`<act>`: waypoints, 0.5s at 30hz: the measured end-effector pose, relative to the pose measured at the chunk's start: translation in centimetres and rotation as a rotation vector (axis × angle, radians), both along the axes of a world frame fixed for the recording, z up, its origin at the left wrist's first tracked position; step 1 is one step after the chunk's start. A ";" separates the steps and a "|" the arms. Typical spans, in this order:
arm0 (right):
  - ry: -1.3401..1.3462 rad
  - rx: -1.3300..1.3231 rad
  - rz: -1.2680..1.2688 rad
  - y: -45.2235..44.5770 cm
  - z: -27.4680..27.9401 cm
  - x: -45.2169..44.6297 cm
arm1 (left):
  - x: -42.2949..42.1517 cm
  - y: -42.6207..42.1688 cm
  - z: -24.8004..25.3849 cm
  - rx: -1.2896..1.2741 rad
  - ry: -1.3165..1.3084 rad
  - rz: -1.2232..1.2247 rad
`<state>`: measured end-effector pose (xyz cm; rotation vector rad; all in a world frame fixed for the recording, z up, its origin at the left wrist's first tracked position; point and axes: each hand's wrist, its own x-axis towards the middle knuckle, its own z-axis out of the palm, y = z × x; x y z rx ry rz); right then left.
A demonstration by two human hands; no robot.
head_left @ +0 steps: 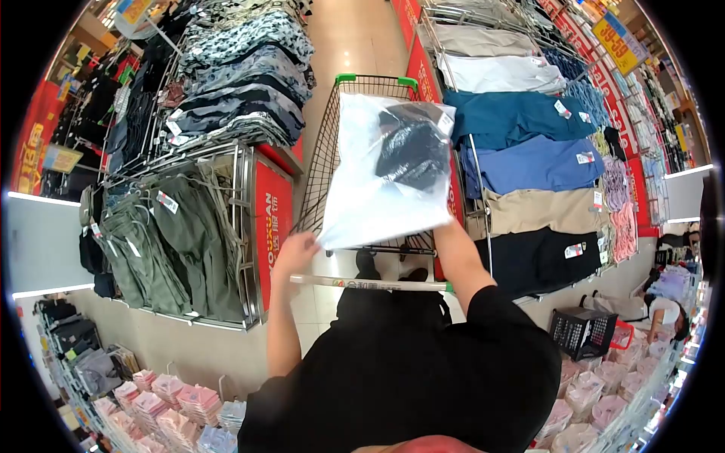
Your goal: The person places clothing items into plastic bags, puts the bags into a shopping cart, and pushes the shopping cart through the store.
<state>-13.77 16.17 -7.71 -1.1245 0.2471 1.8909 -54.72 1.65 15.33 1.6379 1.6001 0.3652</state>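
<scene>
Head view: my left hand (296, 254) pinches a white, dark-filled plastic bag (370, 185) over the black wire shopping cart (323, 160), not yet released; right hand hidden (I cannot tell its grip).

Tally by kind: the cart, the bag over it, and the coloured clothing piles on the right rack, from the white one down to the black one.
Shopping cart: 1
Plastic bag: 1
White pile: 1
Teal pile: 1
Blue pile: 1
Tan pile: 1
Black pile: 1
Total: 7
</scene>
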 end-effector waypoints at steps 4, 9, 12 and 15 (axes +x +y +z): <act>-0.395 -0.055 -0.119 -1.6 2.1 1.9 | -0.7 2.3 -5.3 0.172 0.352 0.123; -1.039 0.341 -0.014 -14.6 8.9 2.2 | -1.0 -0.7 -7.7 0.231 0.214 0.134; -1.349 0.548 0.337 -21.1 11.7 0.0 | 0.9 -3.9 -8.6 0.355 0.094 0.165; -1.647 0.642 0.645 -25.4 13.4 -2.8 | 2.9 -5.8 -9.6 0.264 0.141 0.091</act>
